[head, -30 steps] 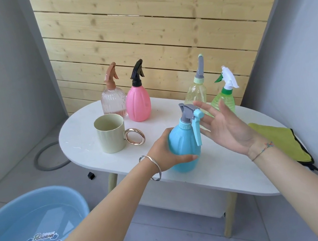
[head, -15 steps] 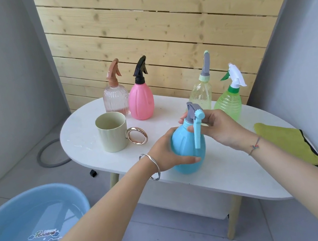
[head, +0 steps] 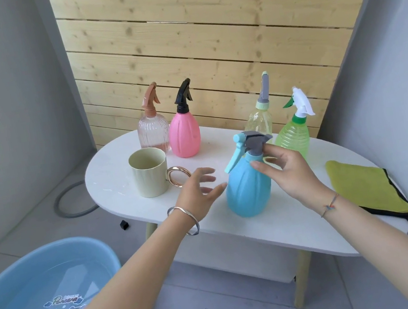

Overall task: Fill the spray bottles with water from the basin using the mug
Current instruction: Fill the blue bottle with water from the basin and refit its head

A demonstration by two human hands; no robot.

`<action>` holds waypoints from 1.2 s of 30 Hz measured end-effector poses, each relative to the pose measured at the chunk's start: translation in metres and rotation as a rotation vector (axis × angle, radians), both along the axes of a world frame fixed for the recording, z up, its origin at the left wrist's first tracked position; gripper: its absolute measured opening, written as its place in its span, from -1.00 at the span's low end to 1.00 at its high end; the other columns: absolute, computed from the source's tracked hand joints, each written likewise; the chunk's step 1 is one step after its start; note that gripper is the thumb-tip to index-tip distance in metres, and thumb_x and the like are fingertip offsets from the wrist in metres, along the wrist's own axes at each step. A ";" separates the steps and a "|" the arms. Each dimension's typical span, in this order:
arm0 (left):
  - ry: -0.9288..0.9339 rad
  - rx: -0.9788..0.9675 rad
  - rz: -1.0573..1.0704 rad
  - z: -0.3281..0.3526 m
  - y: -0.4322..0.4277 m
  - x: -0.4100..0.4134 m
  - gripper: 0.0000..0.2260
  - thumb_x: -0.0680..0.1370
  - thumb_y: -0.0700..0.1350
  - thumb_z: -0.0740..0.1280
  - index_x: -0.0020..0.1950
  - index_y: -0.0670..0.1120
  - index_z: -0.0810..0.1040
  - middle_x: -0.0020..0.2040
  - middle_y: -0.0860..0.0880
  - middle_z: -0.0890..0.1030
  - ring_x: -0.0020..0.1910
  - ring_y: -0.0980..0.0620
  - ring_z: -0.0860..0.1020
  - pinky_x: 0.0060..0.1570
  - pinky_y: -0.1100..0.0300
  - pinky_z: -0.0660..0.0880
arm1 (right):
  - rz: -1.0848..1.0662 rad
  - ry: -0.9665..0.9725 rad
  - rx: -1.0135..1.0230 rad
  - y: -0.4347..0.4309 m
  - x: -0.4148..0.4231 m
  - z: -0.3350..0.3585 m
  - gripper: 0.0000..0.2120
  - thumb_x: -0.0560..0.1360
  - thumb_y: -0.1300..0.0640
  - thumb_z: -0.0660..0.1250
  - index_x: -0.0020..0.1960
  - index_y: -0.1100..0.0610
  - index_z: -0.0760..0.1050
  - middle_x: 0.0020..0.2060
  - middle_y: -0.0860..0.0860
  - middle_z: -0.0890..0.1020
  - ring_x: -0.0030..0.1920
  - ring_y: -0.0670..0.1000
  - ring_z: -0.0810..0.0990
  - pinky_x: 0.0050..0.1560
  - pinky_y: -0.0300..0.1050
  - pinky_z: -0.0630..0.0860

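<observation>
A blue spray bottle (head: 247, 190) with a grey head stands near the front edge of the white oval table (head: 115, 167). My right hand (head: 291, 174) pinches the bottle's grey head and neck from the right; the trigger points left. Just left of the bottle, my left hand (head: 199, 193) is open and off it. A pale green mug (head: 149, 176) with a gold ring handle stands empty to the left. On the floor at lower left, a blue basin (head: 56, 248) holds water.
At the back of the table stand a clear ribbed bottle (head: 153, 133), a pink bottle (head: 185, 137), a pale yellow bottle (head: 258, 120) and a green bottle (head: 293, 135). A yellow-green cloth (head: 363, 183) lies at the table's right end. A wooden slat wall is behind.
My left hand let go of the blue bottle and opened beside it. My right hand closed on the spray head, and the trigger swung from the right side to the left.
</observation>
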State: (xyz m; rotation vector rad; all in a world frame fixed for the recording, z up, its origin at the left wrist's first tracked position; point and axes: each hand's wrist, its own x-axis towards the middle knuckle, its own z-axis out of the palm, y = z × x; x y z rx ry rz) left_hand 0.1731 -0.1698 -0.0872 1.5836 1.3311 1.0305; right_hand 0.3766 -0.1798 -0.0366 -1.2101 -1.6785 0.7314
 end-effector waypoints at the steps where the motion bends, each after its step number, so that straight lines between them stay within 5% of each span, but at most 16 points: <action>1: -0.010 -0.023 -0.044 0.001 -0.002 0.005 -0.67 0.54 -0.04 0.37 0.27 -0.07 0.45 0.14 -0.05 0.58 -0.13 0.05 0.56 -0.15 0.33 0.48 | -0.043 0.026 0.008 -0.001 0.000 0.000 -0.78 0.45 0.18 0.44 0.08 -0.01 0.57 -0.02 -0.20 0.65 0.00 -0.27 0.57 0.18 -0.22 0.43; 3: -0.029 -0.057 -0.104 0.001 -0.005 0.015 -0.69 0.59 -0.02 0.29 0.30 -0.11 0.47 0.19 -0.07 0.59 -0.09 0.07 0.57 -0.17 0.39 0.46 | -0.173 0.096 0.023 0.000 -0.006 -0.002 -0.78 0.37 0.15 0.52 -0.04 0.03 0.56 -0.16 -0.16 0.63 -0.14 -0.27 0.55 0.08 -0.26 0.44; 6: -0.071 -0.077 -0.124 0.009 -0.011 0.026 -0.63 0.62 0.01 0.22 0.36 -0.16 0.45 0.24 -0.05 0.56 0.05 0.10 0.53 -0.18 0.50 0.45 | -0.263 0.148 -0.015 0.001 -0.012 -0.006 -0.67 0.34 0.10 0.55 0.01 0.07 0.48 -0.12 -0.09 0.60 -0.08 -0.13 0.56 0.03 -0.27 0.46; 9: -0.106 -0.118 -0.128 0.018 -0.013 0.028 -0.67 0.64 0.07 0.14 0.27 -0.08 0.48 0.18 -0.01 0.55 0.11 0.06 0.53 0.00 0.31 0.45 | 0.005 0.232 -0.208 0.005 0.000 0.001 -0.64 0.46 0.19 0.43 0.24 0.13 0.48 0.11 -0.07 0.63 0.14 -0.10 0.59 0.14 -0.30 0.48; 13: -0.140 -0.162 -0.058 0.028 -0.007 0.018 -0.65 0.64 0.13 0.08 0.22 -0.07 0.46 0.16 -0.03 0.53 0.08 -0.05 0.57 0.14 0.01 0.50 | 0.242 0.059 -0.301 0.006 0.019 0.016 -0.66 0.53 0.27 0.31 0.29 0.09 0.47 0.20 -0.11 0.59 0.21 -0.25 0.53 0.20 -0.38 0.42; 20: -0.100 -0.099 0.058 0.065 0.026 -0.013 -0.58 0.64 0.14 0.07 0.30 -0.13 0.44 0.17 -0.06 0.56 0.05 -0.07 0.56 0.16 -0.01 0.48 | 0.106 0.000 -0.164 0.019 0.005 0.019 -0.74 0.38 0.23 0.50 0.00 0.01 0.55 -0.09 -0.15 0.63 -0.06 -0.16 0.60 -0.03 -0.38 0.48; 22: -0.037 -0.046 0.082 0.073 0.041 -0.026 -0.62 0.64 0.14 0.07 0.20 -0.11 0.46 0.12 -0.08 0.55 0.06 -0.09 0.55 0.20 -0.07 0.45 | 0.080 -0.074 -0.119 0.028 -0.006 0.024 -0.76 0.35 0.20 0.53 -0.04 0.06 0.56 -0.14 -0.13 0.64 -0.13 -0.15 0.60 -0.02 -0.33 0.50; 25: 0.035 -0.021 0.122 0.080 0.067 -0.046 -0.53 0.63 0.16 0.08 0.30 -0.18 0.44 0.14 -0.07 0.54 0.14 -0.07 0.52 0.17 0.04 0.45 | 0.031 -0.061 -0.074 0.048 -0.021 0.028 -0.78 0.32 0.18 0.56 -0.08 0.08 0.59 -0.15 -0.07 0.67 -0.13 -0.08 0.62 0.03 -0.21 0.53; 28: 0.109 -0.018 0.124 0.081 0.091 -0.057 -0.51 0.64 0.15 0.08 0.33 -0.21 0.43 0.10 -0.15 0.55 0.06 -0.10 0.49 -0.02 0.17 0.34 | -0.068 -0.026 -0.036 0.073 -0.034 0.030 -0.78 0.31 0.18 0.57 -0.10 0.08 0.59 -0.19 -0.07 0.66 -0.19 -0.15 0.59 -0.09 -0.36 0.51; 31: 0.123 -0.043 0.114 0.080 0.113 -0.062 -0.51 0.62 0.18 0.09 0.37 -0.13 0.42 0.29 -0.19 0.51 0.27 -0.15 0.47 0.13 0.12 0.36 | -0.183 -0.037 0.018 0.102 -0.045 0.034 -0.76 0.31 0.13 0.57 -0.07 0.10 0.60 -0.20 -0.09 0.65 -0.21 -0.17 0.58 -0.22 -0.47 0.45; 36: 0.147 -0.084 0.107 0.076 0.142 -0.063 -0.49 0.62 0.16 0.13 0.41 -0.18 0.35 0.37 -0.27 0.43 0.35 -0.20 0.41 0.28 0.06 0.33 | -0.278 -0.089 0.028 0.148 -0.055 0.034 -0.79 0.30 0.06 0.57 -0.16 -0.03 0.57 -0.19 -0.04 0.68 -0.13 0.00 0.65 -0.08 -0.11 0.57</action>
